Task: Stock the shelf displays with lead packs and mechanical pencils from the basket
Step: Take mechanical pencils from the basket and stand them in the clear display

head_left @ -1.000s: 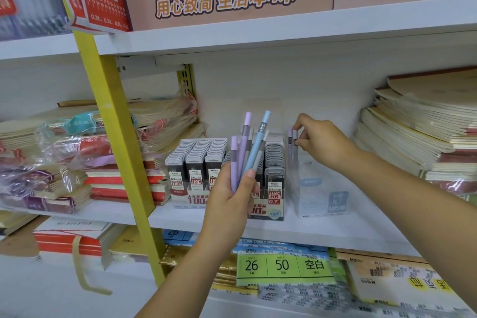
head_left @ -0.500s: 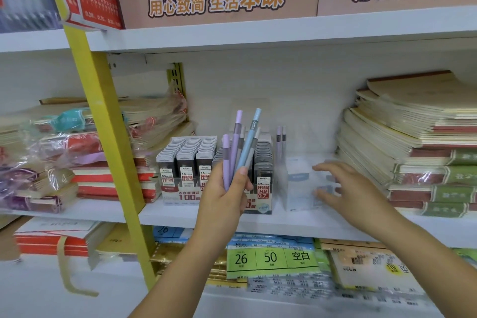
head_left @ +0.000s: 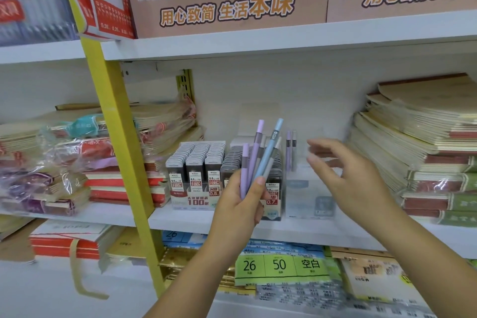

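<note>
My left hand (head_left: 241,208) grips a bundle of mechanical pencils (head_left: 258,157), purple and blue, held upright in front of the lead pack display (head_left: 198,175). That display holds rows of dark lead packs marked 0.5 and 0.7. Right of it stands a clear pencil display box (head_left: 308,193) with two pencils (head_left: 291,150) upright in its back left corner. My right hand (head_left: 343,175) hovers in front of the clear box, fingers spread and relaxed, holding nothing. The basket is out of view.
Stacks of notebooks (head_left: 423,142) fill the shelf to the right, and wrapped notebook bundles (head_left: 64,160) lie to the left behind a yellow upright post (head_left: 116,137). Brown cartons (head_left: 227,5) sit on the shelf above. Paper packs (head_left: 281,266) lie on the shelf below.
My right hand left the pencils in the clear box, dropped toward the box's front, then lifted back with fingers spread. The left hand keeps holding its pencil bundle.
</note>
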### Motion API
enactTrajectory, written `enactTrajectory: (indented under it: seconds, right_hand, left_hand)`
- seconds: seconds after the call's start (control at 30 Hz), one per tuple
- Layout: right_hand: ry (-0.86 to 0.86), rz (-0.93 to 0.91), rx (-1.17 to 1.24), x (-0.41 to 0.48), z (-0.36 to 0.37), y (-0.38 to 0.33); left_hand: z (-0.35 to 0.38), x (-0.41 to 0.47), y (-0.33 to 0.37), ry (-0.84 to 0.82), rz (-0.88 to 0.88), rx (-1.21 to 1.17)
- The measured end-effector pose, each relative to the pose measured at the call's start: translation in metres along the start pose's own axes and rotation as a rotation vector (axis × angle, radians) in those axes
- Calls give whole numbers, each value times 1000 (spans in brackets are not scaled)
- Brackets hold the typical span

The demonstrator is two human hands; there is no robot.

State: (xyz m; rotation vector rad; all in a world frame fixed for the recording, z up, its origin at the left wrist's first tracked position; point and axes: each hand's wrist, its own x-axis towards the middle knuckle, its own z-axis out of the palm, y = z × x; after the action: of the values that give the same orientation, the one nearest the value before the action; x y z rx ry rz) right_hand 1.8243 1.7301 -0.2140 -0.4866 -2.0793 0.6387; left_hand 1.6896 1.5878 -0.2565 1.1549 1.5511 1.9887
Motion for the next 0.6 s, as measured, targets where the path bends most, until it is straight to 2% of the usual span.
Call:
enactTrajectory:
  seconds: [0.07, 0.17, 0.23, 0.33, 0.4, 0.43, 0.53, 0.6]
  right_hand:
    - [-94, 104, 305, 11, 6, -18]
    - [-161, 214, 557, 19, 17, -31]
    - [-119, 248, 652, 24, 17, -32]
    - [116, 234, 779, 43, -1, -25]
    - [251, 123, 651, 61, -18, -16]
    - [253, 63, 525, 68, -23, -10]
    - [101, -5, 162, 84, -16, 7]
    - [-13, -19, 10, 88, -4, 17]
  left_hand:
    - [4, 1, 0, -35, -3, -13]
    - [10, 1, -1, -75, -10, -38]
    - [12, 2, -2, -71, -15, -33]
    - [8, 5, -1, -33, -1, -41]
    - [3, 8, -1, 13, 9, -45]
    - [0, 10, -1, 32, 13, -47]
    - [-4, 11, -2, 44, 19, -56]
    - [-5, 11, -3, 35, 24, -58]
